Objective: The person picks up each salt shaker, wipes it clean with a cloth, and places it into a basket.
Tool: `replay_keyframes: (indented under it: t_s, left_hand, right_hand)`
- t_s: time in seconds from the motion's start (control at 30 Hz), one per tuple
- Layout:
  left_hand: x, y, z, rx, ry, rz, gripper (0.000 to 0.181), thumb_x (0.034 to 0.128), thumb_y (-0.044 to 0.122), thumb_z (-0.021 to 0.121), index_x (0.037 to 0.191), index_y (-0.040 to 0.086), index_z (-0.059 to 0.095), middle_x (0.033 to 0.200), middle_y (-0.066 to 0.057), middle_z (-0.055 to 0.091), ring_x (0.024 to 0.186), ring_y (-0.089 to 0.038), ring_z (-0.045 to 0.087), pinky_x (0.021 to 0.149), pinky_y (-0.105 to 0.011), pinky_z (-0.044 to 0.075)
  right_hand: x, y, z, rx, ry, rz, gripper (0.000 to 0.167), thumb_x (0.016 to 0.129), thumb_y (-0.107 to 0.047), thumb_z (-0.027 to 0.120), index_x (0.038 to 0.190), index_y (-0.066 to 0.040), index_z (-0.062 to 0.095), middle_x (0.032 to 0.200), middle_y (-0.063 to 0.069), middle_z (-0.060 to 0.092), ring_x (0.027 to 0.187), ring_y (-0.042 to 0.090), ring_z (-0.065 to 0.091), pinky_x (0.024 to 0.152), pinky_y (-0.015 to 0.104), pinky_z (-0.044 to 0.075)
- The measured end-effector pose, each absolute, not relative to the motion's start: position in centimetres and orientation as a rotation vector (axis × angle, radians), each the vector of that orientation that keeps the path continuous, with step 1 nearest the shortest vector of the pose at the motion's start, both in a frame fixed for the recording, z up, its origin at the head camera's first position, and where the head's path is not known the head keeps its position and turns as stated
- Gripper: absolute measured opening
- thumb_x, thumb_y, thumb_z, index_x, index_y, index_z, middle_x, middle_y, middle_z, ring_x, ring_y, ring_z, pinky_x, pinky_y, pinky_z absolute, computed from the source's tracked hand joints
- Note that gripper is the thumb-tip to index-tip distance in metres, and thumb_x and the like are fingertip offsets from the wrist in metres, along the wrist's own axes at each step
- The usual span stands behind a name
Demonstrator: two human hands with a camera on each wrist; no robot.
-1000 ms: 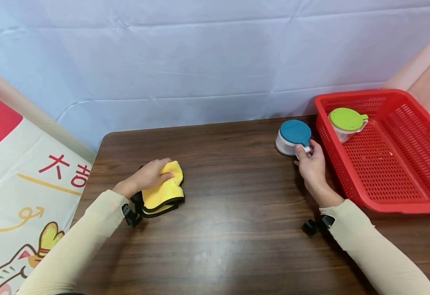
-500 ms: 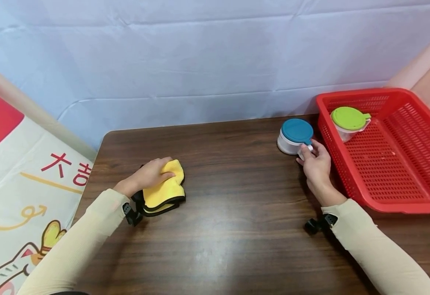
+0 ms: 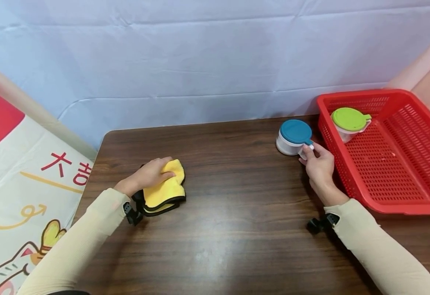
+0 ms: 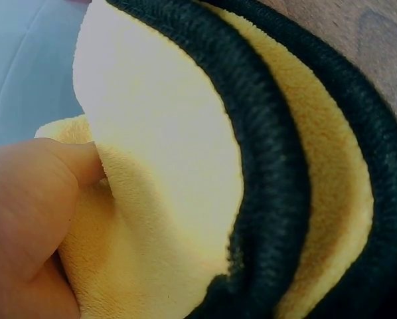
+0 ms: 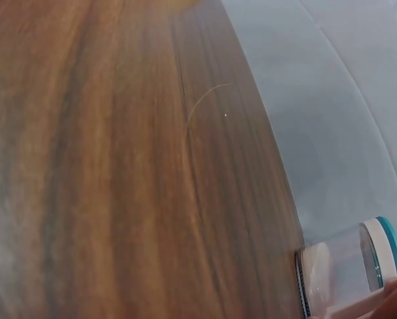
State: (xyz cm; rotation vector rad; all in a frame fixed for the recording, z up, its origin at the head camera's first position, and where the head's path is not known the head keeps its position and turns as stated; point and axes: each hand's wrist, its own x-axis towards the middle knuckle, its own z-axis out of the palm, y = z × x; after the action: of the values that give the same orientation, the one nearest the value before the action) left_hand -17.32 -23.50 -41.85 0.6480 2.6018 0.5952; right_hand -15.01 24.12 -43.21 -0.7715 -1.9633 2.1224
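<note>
My left hand [image 3: 150, 175] grips a folded yellow cloth [image 3: 166, 189] with black edging on the left part of the table. In the left wrist view the thumb presses against the fold of the cloth [image 4: 165, 159]. At the back right, my right hand [image 3: 321, 170] pinches the white handle of a clear jar with a blue lid [image 3: 295, 131], which stands upright just left of the red basket. The right wrist view shows the jar [image 5: 344, 269] at its lower right corner, with only a bit of the hand beside it.
A red basket [image 3: 360, 180] sits at the right, holding a similar jar with a green lid [image 3: 349, 119] in its back left corner. Pale cloth [image 3: 200, 61] hangs behind the brown wooden table [image 3: 229, 229], and a printed sheet [image 3: 12, 196] hangs at the left.
My right hand has shifted slightly right on the handle side of the blue-lidded jar, which has turned a little. The left hand and yellow cloth look unchanged.
</note>
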Motion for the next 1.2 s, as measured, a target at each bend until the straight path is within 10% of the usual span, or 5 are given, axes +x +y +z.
replay_keyframes:
  t_s: [0.5, 1.2]
  left_hand:
    - [-17.63, -23.10, -41.75, 0.681, 2.607, 0.597, 0.041, 0.1040, 0.023, 0.062, 0.136, -0.002, 0.052, 0.081, -0.004, 0.055, 0.069, -0.019, 0.047, 0.065, -0.035, 0.038]
    - [-17.29, -23.56, -41.70, 0.651, 2.624, 0.598, 0.045, 0.1037, 0.023, 0.062, 0.139, -0.003, 0.051, 0.087, -0.005, 0.060, 0.074, -0.020, 0.050, 0.067, -0.036, 0.040]
  right_hand:
    - [-14.29, 24.62, -43.70, -0.727, -1.789, 2.177, 0.010, 0.100, -0.004, 0.062, 0.108, -0.008, 0.066, 0.093, -0.001, 0.068, 0.084, 0.009, 0.066, 0.068, 0.021, 0.058]
    - [-15.00, 24.11, -44.04, -0.678, -1.746, 2.183, 0.007, 0.097, -0.004, 0.066, 0.102, -0.009, 0.067, 0.093, -0.002, 0.069, 0.083, 0.010, 0.067, 0.072, 0.020, 0.058]
